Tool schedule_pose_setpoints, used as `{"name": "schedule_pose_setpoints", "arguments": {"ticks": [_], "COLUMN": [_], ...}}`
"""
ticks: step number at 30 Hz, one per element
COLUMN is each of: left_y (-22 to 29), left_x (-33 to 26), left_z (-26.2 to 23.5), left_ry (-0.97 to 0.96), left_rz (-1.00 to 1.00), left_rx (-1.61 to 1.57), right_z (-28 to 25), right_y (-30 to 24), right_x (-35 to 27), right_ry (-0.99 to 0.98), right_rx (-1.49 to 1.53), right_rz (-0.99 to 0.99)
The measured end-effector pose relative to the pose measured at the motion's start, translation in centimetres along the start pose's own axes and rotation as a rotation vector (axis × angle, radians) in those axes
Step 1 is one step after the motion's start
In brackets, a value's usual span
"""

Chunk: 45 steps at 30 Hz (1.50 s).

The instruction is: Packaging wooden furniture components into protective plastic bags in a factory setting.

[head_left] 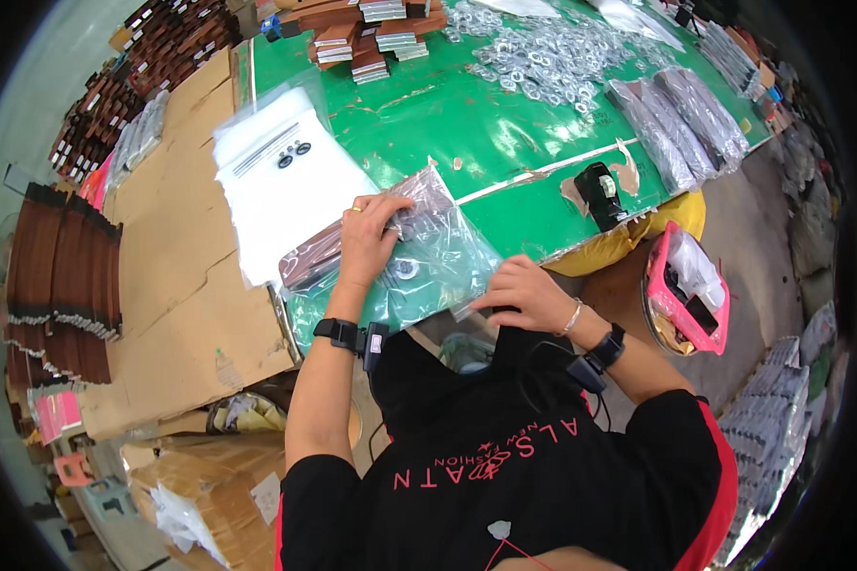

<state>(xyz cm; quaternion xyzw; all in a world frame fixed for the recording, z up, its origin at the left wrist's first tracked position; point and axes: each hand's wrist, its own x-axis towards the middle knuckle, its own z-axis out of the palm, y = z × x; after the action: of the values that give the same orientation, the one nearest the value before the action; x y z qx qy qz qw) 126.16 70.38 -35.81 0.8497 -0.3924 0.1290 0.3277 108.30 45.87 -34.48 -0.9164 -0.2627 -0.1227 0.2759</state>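
A clear plastic bag (435,265) lies at the near edge of the green table, with a flat brown bundle (311,259) along its far side. Whether the bundle is wholly inside the bag, I cannot tell. My left hand (369,238) is on the middle of the bundle, fingers curled over it and the film. At the bag's right end my right hand (530,297) pinches the film edge between thumb and fingers. Just beyond my left hand is a stack of white plastic bags (281,181) with dark print.
Farther off are brown slat stacks (367,43) and a heap of clear plastic rings (552,67). Wrapped bundles (681,128) and a black tape dispenser (600,195) lie to the right. A pink basket (717,328) stands below the table's right edge; cardboard (181,276) covers the left.
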Motion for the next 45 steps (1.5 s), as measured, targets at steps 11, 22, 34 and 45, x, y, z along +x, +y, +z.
{"name": "schedule_pose_setpoints", "arguments": {"ticks": [11, 22, 34, 45], "left_y": [-1.0, -0.9, -0.2, 0.2], "left_x": [0.4, 0.3, 0.0, 0.5], "left_z": [-1.6, -0.2, 0.0, -0.9], "left_ry": [-0.093, -0.048, -0.054, -0.044], "left_rz": [-0.002, -0.065, -0.116, -0.118], "left_rx": [-0.167, -0.042, -0.077, -0.065], "right_z": [2.6, 2.4, 0.6, 2.0], "right_y": [3.6, 4.2, 8.0, 6.9], "right_x": [2.8, 2.3, 6.0, 8.9], "right_ry": [0.134, 0.237, 0.01, 0.1], "right_rx": [-0.086, 0.578, -0.14, -0.225], "right_rz": [0.679, 0.676, -0.031, -0.331]}}
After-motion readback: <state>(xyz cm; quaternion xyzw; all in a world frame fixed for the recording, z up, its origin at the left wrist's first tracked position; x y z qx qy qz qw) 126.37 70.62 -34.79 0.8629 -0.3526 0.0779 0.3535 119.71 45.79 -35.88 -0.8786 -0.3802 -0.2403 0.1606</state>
